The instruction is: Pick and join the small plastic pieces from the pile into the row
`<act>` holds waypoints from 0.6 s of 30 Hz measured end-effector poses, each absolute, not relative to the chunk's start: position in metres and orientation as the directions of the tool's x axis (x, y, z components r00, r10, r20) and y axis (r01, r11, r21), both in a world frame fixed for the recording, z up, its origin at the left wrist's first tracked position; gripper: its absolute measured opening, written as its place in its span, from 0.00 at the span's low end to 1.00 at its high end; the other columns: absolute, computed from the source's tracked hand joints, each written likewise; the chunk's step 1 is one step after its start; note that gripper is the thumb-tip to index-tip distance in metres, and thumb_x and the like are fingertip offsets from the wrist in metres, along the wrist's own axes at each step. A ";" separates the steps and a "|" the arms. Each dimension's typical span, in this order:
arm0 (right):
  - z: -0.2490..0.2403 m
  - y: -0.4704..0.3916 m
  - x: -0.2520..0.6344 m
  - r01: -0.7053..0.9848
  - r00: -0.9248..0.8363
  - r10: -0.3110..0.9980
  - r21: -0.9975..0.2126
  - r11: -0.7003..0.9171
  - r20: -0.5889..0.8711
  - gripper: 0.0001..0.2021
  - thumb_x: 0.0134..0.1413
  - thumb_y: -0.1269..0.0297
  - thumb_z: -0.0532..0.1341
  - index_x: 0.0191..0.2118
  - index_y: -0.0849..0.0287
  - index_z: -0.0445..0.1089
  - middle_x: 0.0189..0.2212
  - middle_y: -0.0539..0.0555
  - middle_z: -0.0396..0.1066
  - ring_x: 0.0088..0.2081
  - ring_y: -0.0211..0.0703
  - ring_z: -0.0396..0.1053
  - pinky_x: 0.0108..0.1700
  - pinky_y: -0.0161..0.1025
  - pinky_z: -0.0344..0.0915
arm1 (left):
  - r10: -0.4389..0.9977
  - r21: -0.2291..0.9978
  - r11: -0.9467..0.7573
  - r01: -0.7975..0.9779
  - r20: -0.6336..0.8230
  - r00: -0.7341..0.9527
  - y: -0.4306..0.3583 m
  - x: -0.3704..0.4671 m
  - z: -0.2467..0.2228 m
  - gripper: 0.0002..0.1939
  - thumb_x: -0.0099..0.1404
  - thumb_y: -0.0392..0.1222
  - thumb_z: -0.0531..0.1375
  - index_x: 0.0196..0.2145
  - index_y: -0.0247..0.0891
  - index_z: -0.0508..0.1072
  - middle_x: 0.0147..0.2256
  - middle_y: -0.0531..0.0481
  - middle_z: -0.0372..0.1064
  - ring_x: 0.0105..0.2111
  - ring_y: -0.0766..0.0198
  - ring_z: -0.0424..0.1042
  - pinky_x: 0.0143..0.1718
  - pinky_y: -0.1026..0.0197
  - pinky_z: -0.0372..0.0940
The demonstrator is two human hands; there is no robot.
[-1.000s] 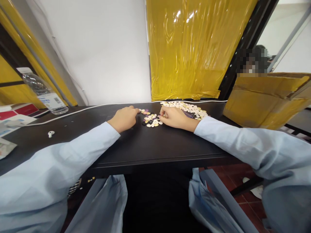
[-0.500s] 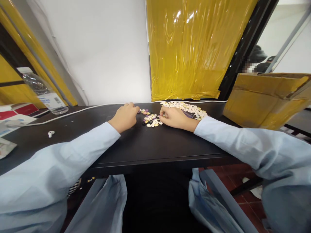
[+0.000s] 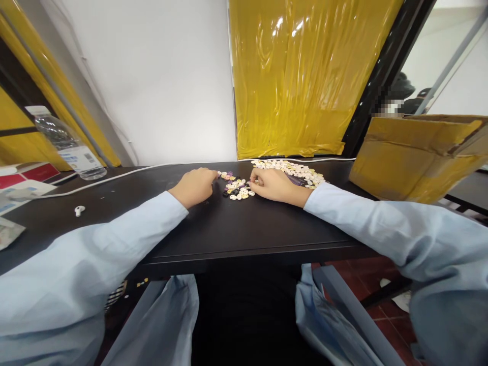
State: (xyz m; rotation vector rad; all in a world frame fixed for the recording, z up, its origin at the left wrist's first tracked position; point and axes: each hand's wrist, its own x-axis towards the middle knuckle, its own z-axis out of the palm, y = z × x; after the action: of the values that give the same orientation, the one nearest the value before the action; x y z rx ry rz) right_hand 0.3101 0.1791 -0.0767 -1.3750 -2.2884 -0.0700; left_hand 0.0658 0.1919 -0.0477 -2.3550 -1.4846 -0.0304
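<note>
Small oval, button-like pieces point(image 3: 238, 190) in white, cream, yellow, black and purple lie in a loose cluster on the black table point(image 3: 229, 229). My left hand point(image 3: 196, 185) is at the cluster's left edge, its fingers curled and a fingertip at the nearest pieces. Whether anything is between those fingers is hidden. On the other side, my right hand point(image 3: 270, 184) rests with curled, closed fingers against the cluster's right edge. What it may hold is too small to make out. Behind the right hand spreads a larger pile of mostly white pieces point(image 3: 293, 168).
A yellow-taped cardboard box point(image 3: 412, 157) stands at the right. To the left are a clear plastic bottle point(image 3: 76, 147), a white earbud point(image 3: 79, 210) and some packets. A white cable point(image 3: 148, 166) runs along the table's back edge. People are partly visible at far right.
My left hand has turned and dipped slightly, its raised fingers now lower and curled toward the pieces. My right hand has hardly moved.
</note>
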 end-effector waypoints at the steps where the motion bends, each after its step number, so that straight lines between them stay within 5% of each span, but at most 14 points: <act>1: -0.077 0.179 0.310 0.845 -0.389 0.823 -0.196 0.498 0.414 0.08 0.59 0.63 0.58 0.41 0.58 0.72 0.33 0.52 0.77 0.32 0.42 0.69 0.34 0.36 0.54 | 0.867 -0.277 -0.393 0.877 0.206 0.454 0.192 0.066 -0.048 0.22 0.64 0.29 0.51 0.52 0.37 0.76 0.46 0.38 0.76 0.45 0.47 0.76 0.41 0.54 0.68; 9: -0.074 0.177 0.309 0.830 -0.371 0.807 -0.225 0.510 0.460 0.07 0.58 0.65 0.59 0.39 0.58 0.72 0.30 0.51 0.76 0.29 0.41 0.67 0.34 0.36 0.53 | 0.766 -0.141 -0.548 0.825 0.312 0.562 0.193 0.069 -0.045 0.18 0.63 0.30 0.51 0.43 0.33 0.78 0.43 0.39 0.78 0.44 0.48 0.76 0.46 0.51 0.68; 18: -0.079 0.176 0.310 0.709 -0.510 0.647 -0.148 0.689 0.567 0.08 0.60 0.63 0.58 0.41 0.58 0.72 0.26 0.49 0.73 0.25 0.38 0.64 0.32 0.35 0.52 | 0.505 0.219 -0.862 0.456 0.431 0.748 0.182 0.083 -0.048 0.09 0.69 0.39 0.58 0.44 0.37 0.75 0.38 0.48 0.78 0.37 0.61 0.77 0.42 0.60 0.70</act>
State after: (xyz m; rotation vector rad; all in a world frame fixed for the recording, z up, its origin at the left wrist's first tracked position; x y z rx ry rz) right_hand 0.3100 0.1756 -0.0794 -1.0355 -2.2981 -0.1363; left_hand 0.0829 0.1820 -0.0483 -3.0295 -0.8356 -0.7944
